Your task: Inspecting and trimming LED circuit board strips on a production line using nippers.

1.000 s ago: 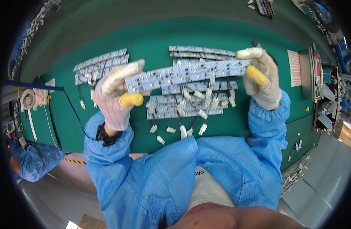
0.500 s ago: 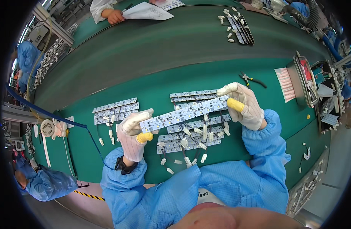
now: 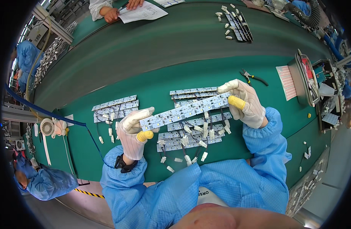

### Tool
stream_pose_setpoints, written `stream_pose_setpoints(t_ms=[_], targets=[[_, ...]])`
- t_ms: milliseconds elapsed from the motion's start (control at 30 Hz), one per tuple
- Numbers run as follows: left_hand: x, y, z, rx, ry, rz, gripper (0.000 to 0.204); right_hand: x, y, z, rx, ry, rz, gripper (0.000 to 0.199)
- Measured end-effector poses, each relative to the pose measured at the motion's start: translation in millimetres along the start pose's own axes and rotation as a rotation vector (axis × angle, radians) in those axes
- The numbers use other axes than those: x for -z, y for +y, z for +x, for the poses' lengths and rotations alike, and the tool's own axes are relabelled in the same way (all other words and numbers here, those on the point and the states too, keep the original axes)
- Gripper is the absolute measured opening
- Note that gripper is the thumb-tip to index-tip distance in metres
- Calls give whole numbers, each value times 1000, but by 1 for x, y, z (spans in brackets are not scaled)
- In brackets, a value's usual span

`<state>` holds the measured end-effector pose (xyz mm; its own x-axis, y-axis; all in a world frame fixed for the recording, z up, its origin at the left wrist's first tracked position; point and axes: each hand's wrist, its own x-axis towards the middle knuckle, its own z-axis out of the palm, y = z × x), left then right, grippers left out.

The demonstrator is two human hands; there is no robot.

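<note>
A long white LED circuit board (image 3: pixel 185 112) is held level across both hands, its right end slightly higher. My left hand (image 3: pixel 133 131), in a white striped glove with a yellow thumb cover, pinches the left end. The right end sits between the thumb and fingers of my right hand (image 3: pixel 247 104), gloved the same way. Under the held board, several similar boards (image 3: pixel 175 146) lie in overlapping rows, with dark wires and white connectors (image 3: pixel 204 156). Left of them is a smaller group of boards (image 3: pixel 124 112) with wires. The held board partly hides the rows behind it.
Beyond my right hand lie cutting pliers (image 3: pixel 253 78), a label sheet (image 3: pixel 286 83) and a metal box (image 3: pixel 304 80). A small fan (image 3: pixel 48 128) stands left, near a blue coiled cord (image 3: pixel 53 114). Across the dark belt, another person's hands (image 3: pixel 111 15) rest by papers (image 3: pixel 143 12).
My hands and the held board have barely moved; the board is tilted slightly differently. Across the belt, the other person's second hand has come onto the paper, which has shifted left.
</note>
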<state>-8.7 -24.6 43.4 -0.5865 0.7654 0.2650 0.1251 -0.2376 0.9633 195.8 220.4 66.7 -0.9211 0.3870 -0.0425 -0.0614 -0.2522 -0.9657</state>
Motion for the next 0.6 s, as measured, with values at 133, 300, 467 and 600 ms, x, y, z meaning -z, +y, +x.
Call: stream_pose_setpoints(t_ms=[133,300,467,600], targets=[[0,-6,-1,-75,15,115,56,-2,3,0,18,43,-11,33],[-1,-6,-1,-57,17,102,57,-3,-1,-1,-29,50,-21,31],[-1,-2,0,-4,-3,55,54,1,2,0,-24,53,-56,28],[-3,1,0,3,-9,37,52,0,4,0,-3,64,-67,26]])
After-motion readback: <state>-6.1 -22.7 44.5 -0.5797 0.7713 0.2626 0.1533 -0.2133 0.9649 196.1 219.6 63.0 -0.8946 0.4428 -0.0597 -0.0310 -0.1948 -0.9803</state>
